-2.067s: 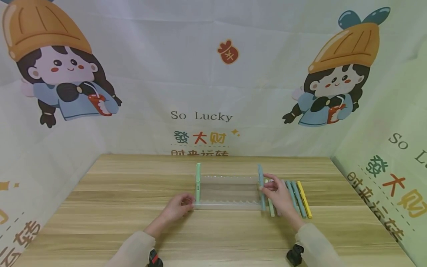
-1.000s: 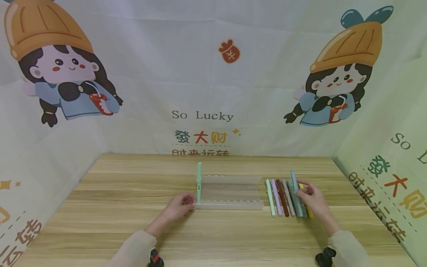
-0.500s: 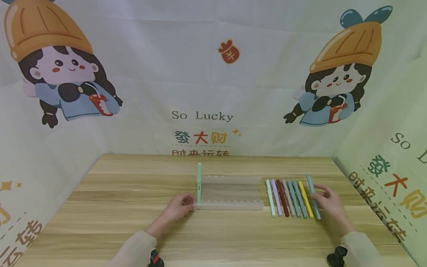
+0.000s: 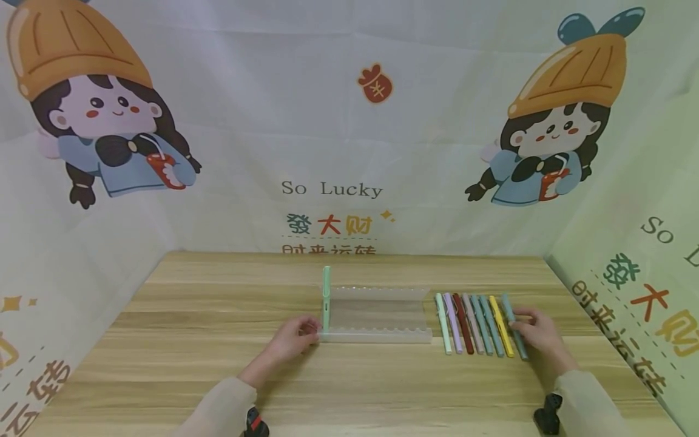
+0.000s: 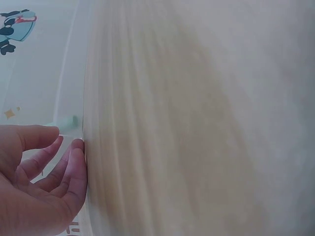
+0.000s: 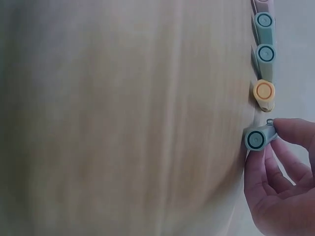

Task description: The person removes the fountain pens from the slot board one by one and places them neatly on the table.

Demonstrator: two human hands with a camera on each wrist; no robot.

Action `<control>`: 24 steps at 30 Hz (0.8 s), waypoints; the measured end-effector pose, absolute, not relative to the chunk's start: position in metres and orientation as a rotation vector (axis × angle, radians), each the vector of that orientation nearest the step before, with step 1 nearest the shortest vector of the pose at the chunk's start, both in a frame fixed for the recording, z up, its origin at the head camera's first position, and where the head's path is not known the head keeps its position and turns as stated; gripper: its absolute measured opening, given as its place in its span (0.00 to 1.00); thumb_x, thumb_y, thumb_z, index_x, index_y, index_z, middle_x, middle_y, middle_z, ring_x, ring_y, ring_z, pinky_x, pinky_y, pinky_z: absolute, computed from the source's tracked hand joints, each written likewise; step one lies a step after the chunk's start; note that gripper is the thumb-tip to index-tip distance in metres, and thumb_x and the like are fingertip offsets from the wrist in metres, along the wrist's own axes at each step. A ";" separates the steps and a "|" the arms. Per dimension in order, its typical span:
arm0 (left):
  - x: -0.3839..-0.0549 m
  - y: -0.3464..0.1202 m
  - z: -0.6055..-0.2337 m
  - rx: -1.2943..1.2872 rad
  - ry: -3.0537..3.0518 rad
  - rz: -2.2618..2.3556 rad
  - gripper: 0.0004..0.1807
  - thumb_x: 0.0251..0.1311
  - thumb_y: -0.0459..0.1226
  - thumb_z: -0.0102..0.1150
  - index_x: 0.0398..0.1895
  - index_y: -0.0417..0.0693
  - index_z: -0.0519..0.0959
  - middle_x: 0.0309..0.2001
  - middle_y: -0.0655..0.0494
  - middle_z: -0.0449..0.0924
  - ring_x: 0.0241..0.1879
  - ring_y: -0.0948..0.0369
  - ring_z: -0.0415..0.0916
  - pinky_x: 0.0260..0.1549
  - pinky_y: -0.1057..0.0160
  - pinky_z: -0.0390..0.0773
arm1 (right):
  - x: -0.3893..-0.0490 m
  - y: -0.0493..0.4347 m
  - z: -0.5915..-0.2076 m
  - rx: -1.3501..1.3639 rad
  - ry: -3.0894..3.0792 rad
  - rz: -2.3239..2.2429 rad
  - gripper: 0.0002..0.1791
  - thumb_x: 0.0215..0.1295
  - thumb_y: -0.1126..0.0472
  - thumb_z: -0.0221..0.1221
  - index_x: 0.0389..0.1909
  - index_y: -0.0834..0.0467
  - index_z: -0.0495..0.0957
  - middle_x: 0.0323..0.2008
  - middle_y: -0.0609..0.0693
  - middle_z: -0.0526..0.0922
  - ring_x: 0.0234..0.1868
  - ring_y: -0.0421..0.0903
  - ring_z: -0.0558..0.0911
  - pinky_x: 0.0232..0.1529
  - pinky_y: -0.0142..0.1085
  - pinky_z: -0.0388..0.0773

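Observation:
My right hand (image 4: 537,334) pinches a blue-grey pen (image 4: 515,326) between thumb and fingers, at the right end of a row of pens. In the right wrist view, the round end of the blue-grey pen (image 6: 256,140) lies low against the wood, beside the yellow pen (image 6: 264,90). My left hand (image 4: 295,335) holds the left front corner of a clear pen rack (image 4: 377,337), thumb and fingers curved at its edge. One light green pen (image 4: 326,300) lies across the rack's left end. The left wrist view shows the left hand (image 5: 44,177) near a blurred green pen end (image 5: 71,122).
Between rack and right hand lie several pens side by side: pale green (image 4: 443,325), lilac (image 4: 453,325), dark red (image 4: 462,325), greyish pink (image 4: 472,325), two blue-grey, and yellow (image 4: 501,326). The wooden table (image 4: 191,315) meets a printed cloth backdrop (image 4: 246,152).
My right hand has carried the blue-grey pen from the rack's right end rightward past the yellow pen and lowered it to the table. The left hand stays at the rack's corner.

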State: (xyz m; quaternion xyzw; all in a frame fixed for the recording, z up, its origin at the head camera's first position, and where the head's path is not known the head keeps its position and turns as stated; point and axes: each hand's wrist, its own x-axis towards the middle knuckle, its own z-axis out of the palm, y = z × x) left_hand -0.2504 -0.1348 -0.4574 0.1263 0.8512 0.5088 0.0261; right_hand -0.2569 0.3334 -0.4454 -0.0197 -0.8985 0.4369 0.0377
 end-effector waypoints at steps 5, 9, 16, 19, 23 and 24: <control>-0.251 -0.135 -0.458 0.390 2.629 1.581 0.06 0.52 0.24 0.52 0.35 0.33 0.73 0.28 0.51 0.73 0.26 0.59 0.70 0.19 0.61 0.74 | -0.261 0.331 -0.445 -0.103 -2.820 1.268 0.22 0.56 0.66 0.52 0.49 0.77 0.64 0.31 0.64 0.76 0.26 0.46 0.75 0.26 0.35 0.73; -0.251 -0.135 -0.458 0.379 2.624 1.584 0.06 0.52 0.24 0.52 0.35 0.33 0.73 0.28 0.50 0.73 0.27 0.59 0.70 0.20 0.61 0.74 | -0.262 0.330 -0.444 -0.133 -2.862 1.197 0.22 0.56 0.65 0.52 0.48 0.75 0.66 0.33 0.66 0.75 0.29 0.50 0.75 0.27 0.36 0.72; -0.249 -0.134 -0.456 0.369 2.625 1.584 0.06 0.52 0.24 0.53 0.35 0.33 0.73 0.28 0.50 0.73 0.26 0.59 0.70 0.20 0.60 0.74 | -0.265 0.328 -0.442 -0.184 -2.858 1.252 0.22 0.55 0.65 0.52 0.48 0.76 0.65 0.34 0.67 0.74 0.27 0.48 0.75 0.26 0.36 0.73; -0.250 -0.134 -0.456 0.376 2.620 1.593 0.06 0.52 0.24 0.53 0.35 0.32 0.73 0.28 0.50 0.73 0.26 0.58 0.70 0.20 0.60 0.74 | -0.264 0.328 -0.443 -0.190 -2.849 1.268 0.21 0.55 0.66 0.51 0.47 0.76 0.65 0.33 0.66 0.74 0.25 0.45 0.75 0.25 0.36 0.74; -0.250 -0.134 -0.456 0.373 2.615 1.599 0.06 0.52 0.24 0.53 0.35 0.32 0.73 0.28 0.50 0.73 0.26 0.58 0.70 0.20 0.60 0.74 | -0.263 0.328 -0.443 -0.191 -2.840 1.221 0.21 0.56 0.64 0.51 0.47 0.75 0.66 0.34 0.68 0.74 0.26 0.47 0.75 0.25 0.35 0.73; -0.250 -0.134 -0.456 0.369 2.616 1.598 0.06 0.52 0.24 0.53 0.35 0.32 0.73 0.28 0.50 0.73 0.26 0.58 0.70 0.20 0.60 0.74 | -0.262 0.327 -0.442 -0.189 -2.836 1.201 0.21 0.57 0.64 0.51 0.47 0.75 0.66 0.35 0.68 0.74 0.27 0.48 0.76 0.25 0.35 0.73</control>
